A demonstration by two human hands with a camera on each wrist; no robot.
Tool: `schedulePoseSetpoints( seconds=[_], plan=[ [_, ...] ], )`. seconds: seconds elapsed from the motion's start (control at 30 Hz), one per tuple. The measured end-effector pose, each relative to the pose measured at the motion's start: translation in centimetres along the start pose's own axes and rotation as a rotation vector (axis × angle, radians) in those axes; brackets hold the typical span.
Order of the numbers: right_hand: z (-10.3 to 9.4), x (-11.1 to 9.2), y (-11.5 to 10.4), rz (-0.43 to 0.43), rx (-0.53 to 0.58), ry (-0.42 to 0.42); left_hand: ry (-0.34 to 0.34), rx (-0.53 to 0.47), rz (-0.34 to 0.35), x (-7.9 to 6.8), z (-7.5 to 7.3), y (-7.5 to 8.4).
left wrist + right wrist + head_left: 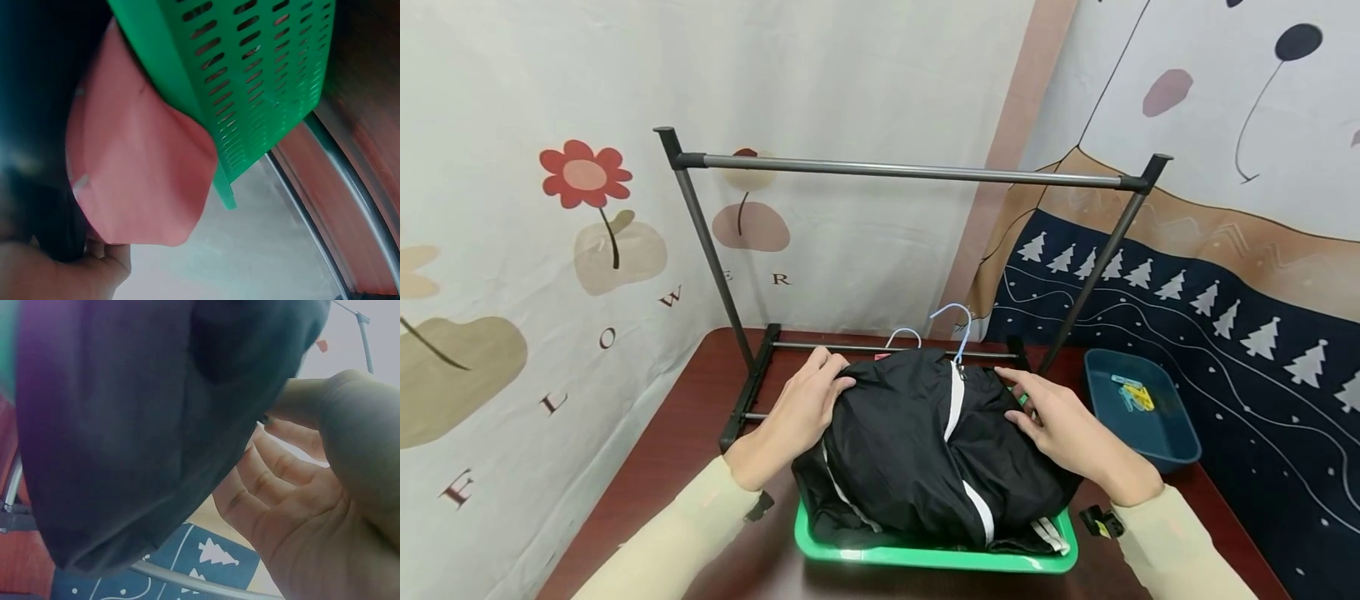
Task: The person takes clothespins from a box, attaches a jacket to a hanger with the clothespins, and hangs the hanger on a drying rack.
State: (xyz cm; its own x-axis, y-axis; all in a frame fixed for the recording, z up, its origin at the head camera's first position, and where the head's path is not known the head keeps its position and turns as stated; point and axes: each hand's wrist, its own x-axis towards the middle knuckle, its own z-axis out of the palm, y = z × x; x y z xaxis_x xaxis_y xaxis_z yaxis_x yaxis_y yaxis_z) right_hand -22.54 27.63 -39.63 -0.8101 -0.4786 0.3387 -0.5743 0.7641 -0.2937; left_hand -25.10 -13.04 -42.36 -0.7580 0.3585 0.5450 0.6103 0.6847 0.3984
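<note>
A black jacket (pixel 895 442) with white zip edges lies heaped in a green basket (pixel 936 560). A light blue hanger (pixel 964 325) sticks up from its collar. At the jacket's left shoulder, my left hand (pixel 797 408) pinches the fabric between thumb and fingers. My right hand (pixel 1067 429) is at the other shoulder, fingertips touching the cloth, thumb apart from the fingers. In the left wrist view, pink cloth (pixel 140 156) hangs over the basket's edge, beside the black fabric. A second, paler hanger hook (pixel 904 333) shows behind the jacket.
A dark metal rack with a grey top rail (pixel 895 170) stands behind the basket on the reddish-brown table (pixel 700 400). On the right, a blue bin (pixel 1165 433) holds several yellow and light blue clips (pixel 1138 396). Printed cloth backdrops hang behind.
</note>
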Motion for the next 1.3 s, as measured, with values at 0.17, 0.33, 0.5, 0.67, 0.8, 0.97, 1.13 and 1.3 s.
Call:
schedulePoseSetpoints(
  seconds=[0.17, 0.33, 0.5, 0.67, 0.8, 0.97, 1.13, 1.3],
  plan=[
    [-0.2, -0.1, 0.0, 0.023, 0.035, -0.005, 0.058, 0.018, 0.032, -0.4, -0.3, 0.0],
    [-0.5, -0.4, 0.2, 0.093, 0.097, -0.061, 0.104, 0.012, 0.053, -0.7, -0.6, -0.2],
    [-0.5, -1.0, 0.6, 0.129, 0.101, -0.083, 0.103, 0.001, 0.019, -0.8, -1.1, -0.6],
    [-0.1, -1.4, 1.1, 0.054, 0.120, -0.028, 0.103, -0.020, -0.007, -0.7, -1.5, -0.7],
    [0.2, -1.5, 1.3, 0.017, 0.123, 0.033, 0.119, -0.036, -0.007, -0.7, -1.7, -0.8],
    [0.3, -1.5, 1.3, -0.011, 0.096, 0.109, 0.143, -0.049, 0.009, -0.8, -1.8, -0.8],
    [0.3, -1.5, 1.2, -0.030, 0.087, 0.172, 0.147, -0.046, 0.047, -0.9, -2.2, -1.2],
    [0.1, -1.5, 1.2, -0.017, 0.081, 0.215, 0.086, -0.055, 0.044, -1.1, -3.0, -1.6]
  ],
)
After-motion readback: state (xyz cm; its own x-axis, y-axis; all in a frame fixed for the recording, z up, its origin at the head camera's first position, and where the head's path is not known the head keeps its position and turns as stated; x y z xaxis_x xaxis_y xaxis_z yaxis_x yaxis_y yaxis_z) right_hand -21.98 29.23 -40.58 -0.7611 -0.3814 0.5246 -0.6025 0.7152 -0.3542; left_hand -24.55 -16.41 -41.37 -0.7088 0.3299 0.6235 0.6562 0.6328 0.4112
